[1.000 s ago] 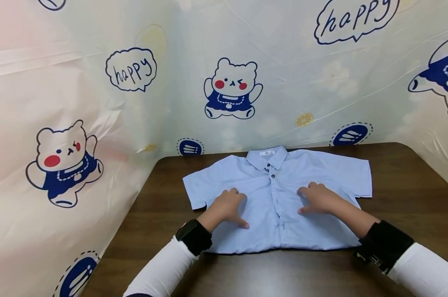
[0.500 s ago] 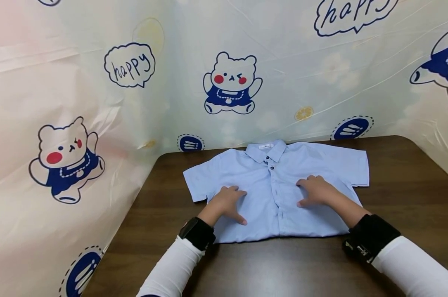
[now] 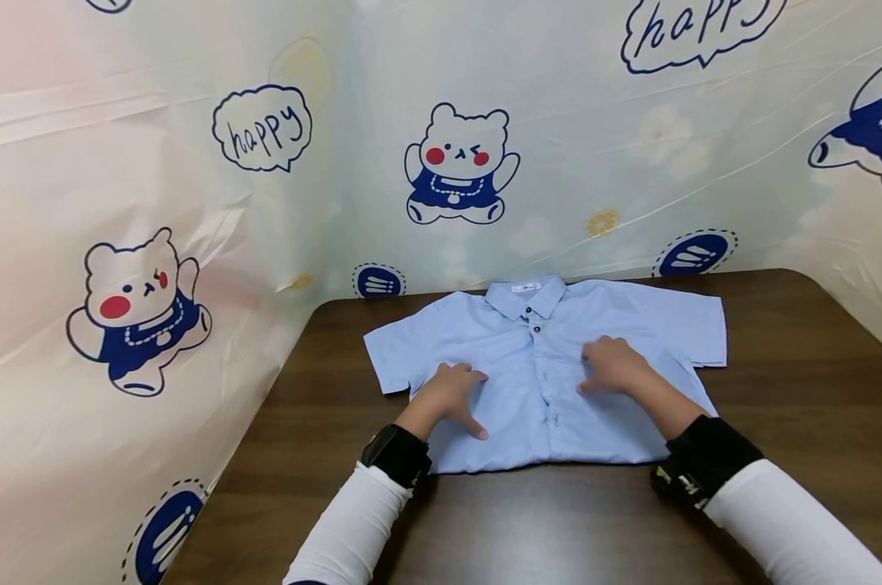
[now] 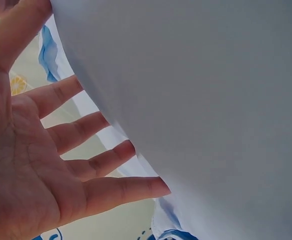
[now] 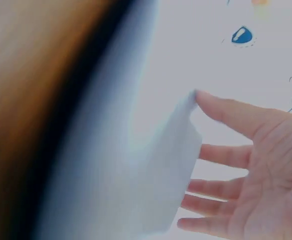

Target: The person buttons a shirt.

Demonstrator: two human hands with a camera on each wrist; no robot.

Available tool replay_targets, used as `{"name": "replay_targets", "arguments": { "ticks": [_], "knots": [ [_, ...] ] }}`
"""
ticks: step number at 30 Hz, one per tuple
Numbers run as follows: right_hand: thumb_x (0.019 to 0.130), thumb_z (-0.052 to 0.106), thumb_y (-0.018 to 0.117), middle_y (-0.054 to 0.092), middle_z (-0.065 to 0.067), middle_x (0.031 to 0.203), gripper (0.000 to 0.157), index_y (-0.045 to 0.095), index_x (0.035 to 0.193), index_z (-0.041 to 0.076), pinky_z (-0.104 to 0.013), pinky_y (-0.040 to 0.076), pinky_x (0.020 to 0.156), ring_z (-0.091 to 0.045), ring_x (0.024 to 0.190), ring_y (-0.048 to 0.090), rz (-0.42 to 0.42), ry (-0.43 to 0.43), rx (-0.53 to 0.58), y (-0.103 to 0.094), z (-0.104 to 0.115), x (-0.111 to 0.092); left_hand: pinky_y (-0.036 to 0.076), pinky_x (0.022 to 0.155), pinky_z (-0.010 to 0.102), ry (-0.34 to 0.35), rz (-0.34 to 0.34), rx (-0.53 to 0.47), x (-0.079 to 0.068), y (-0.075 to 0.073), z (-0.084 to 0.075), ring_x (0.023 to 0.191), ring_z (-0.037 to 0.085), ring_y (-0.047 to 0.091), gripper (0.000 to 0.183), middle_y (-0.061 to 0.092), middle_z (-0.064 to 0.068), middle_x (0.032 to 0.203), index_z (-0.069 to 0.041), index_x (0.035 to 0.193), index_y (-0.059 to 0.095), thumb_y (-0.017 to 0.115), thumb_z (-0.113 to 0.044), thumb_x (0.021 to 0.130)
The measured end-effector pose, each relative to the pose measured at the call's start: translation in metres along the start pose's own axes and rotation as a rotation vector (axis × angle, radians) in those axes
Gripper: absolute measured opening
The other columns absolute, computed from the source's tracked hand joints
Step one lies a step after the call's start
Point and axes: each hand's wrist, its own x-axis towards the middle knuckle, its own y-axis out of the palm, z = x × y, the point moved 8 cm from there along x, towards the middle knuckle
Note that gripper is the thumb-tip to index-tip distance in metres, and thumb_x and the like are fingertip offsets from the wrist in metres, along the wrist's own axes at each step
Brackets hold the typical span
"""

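A light blue short-sleeved shirt (image 3: 510, 406) lies spread on the table, collar pointing away from me, with dark buttons near the neck. Its lower edge runs straight across, near my wrists. My left hand (image 3: 449, 398) rests on the left half of the front, thumb held apart. In the left wrist view its spread, nearly straight fingers (image 4: 123, 192) touch the pale cloth (image 4: 196, 110) with their tips. On the right half is my right hand (image 3: 616, 366). Its thumb and fingers (image 5: 216, 189) are spread with tips against the cloth (image 5: 161, 175) in the right wrist view. Neither hand grips anything.
The brown wooden table (image 3: 301, 471) extends to both sides of the shirt and in front of it. A pale curtain (image 3: 558, 106) printed with cartoon bears hangs directly behind the table and along its left side. Black bands (image 3: 714, 459) wrap both wrists.
My right hand has shifted slightly left and away from me on the shirt, its forearm swinging inward. The left hand stays in about the same place, and the head view has tilted a little.
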Motion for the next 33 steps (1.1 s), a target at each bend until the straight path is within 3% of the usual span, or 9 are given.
{"name": "replay_targets", "arguments": {
  "ticks": [3,8,11,15,18,23,28,31,33],
  "knots": [
    [0.085,0.029,0.074,0.061,-0.015,0.091,0.037,0.064,0.100,-0.003,-0.047,0.049,0.076,-0.032,0.086,0.058,-0.050,0.042,0.014,-0.005,0.020,0.010,0.041,0.100,0.048,-0.003,-0.002,0.015,0.004,0.001,-0.001,0.130,0.040,0.038,0.098,0.042,0.012,0.148,-0.018,0.142,0.051,0.090,-0.053,0.060],
    [0.090,0.043,0.068,0.063,-0.009,0.085,0.042,0.065,0.096,0.002,-0.042,0.052,0.067,-0.024,0.076,0.059,-0.012,0.098,-0.058,0.009,0.056,0.031,0.042,0.099,0.049,0.002,-0.022,-0.004,0.000,-0.001,0.004,0.127,0.040,0.040,0.097,0.044,0.014,0.145,-0.016,0.140,0.053,0.091,-0.051,0.059],
    [0.088,0.037,0.070,0.064,-0.009,0.086,0.033,0.067,0.090,0.005,-0.043,0.052,0.067,-0.027,0.079,0.059,0.007,0.127,-0.109,0.018,0.060,0.036,0.042,0.099,0.048,0.008,-0.021,-0.018,0.001,-0.001,0.003,0.127,0.040,0.040,0.096,0.044,0.014,0.145,-0.016,0.141,0.053,0.091,-0.051,0.059],
    [0.088,0.024,0.068,0.062,-0.009,0.086,0.018,0.064,0.085,0.006,-0.042,0.051,0.065,-0.026,0.078,0.058,0.017,0.123,-0.085,0.022,0.054,0.036,0.042,0.099,0.047,0.012,-0.016,-0.012,0.003,0.000,0.002,0.128,0.039,0.039,0.097,0.043,0.013,0.146,-0.018,0.141,0.052,0.091,-0.052,0.059],
    [0.088,0.017,0.064,0.059,-0.007,0.080,0.013,0.061,0.082,0.005,-0.037,0.048,0.061,-0.023,0.071,0.055,0.007,0.103,-0.019,0.017,0.047,0.032,0.042,0.099,0.047,0.014,-0.012,-0.004,0.003,0.001,0.001,0.128,0.039,0.039,0.097,0.043,0.013,0.146,-0.018,0.142,0.052,0.091,-0.052,0.060],
    [0.089,0.009,0.062,0.054,-0.003,0.064,0.018,0.063,0.072,0.004,-0.030,0.042,0.055,-0.017,0.058,0.052,-0.041,0.090,0.205,0.008,0.030,0.023,0.042,0.100,0.047,0.026,-0.003,0.006,0.001,-0.002,-0.004,0.128,0.039,0.040,0.097,0.044,0.014,0.145,-0.017,0.142,0.051,0.090,-0.052,0.061],
    [0.089,0.005,0.061,0.062,-0.006,0.070,0.013,0.071,0.084,-0.002,-0.028,0.050,0.055,-0.016,0.058,0.059,-0.083,0.093,0.466,0.007,0.014,0.018,0.042,0.100,0.048,0.014,0.018,0.034,0.000,-0.005,-0.003,0.129,0.038,0.040,0.094,0.044,0.013,0.145,-0.016,0.143,0.050,0.089,-0.050,0.064],
    [0.088,0.004,0.061,0.064,-0.008,0.074,0.012,0.070,0.088,-0.003,-0.029,0.053,0.057,-0.015,0.059,0.061,-0.103,0.109,0.555,0.009,0.007,0.016,0.045,0.096,0.046,-0.025,0.018,0.048,0.005,-0.010,-0.007,0.123,0.033,0.048,0.078,0.052,0.011,0.136,-0.013,0.135,0.058,0.087,-0.046,0.070],
    [0.088,0.004,0.062,0.064,-0.008,0.075,0.011,0.070,0.087,-0.003,-0.030,0.053,0.058,-0.015,0.059,0.061,-0.118,0.123,0.587,0.010,0.004,0.014,0.047,0.093,0.041,-0.042,-0.017,0.041,0.013,-0.017,-0.016,0.117,0.027,0.053,0.057,0.059,0.007,0.128,-0.012,0.127,0.064,0.082,-0.038,0.079]
  ]
}}
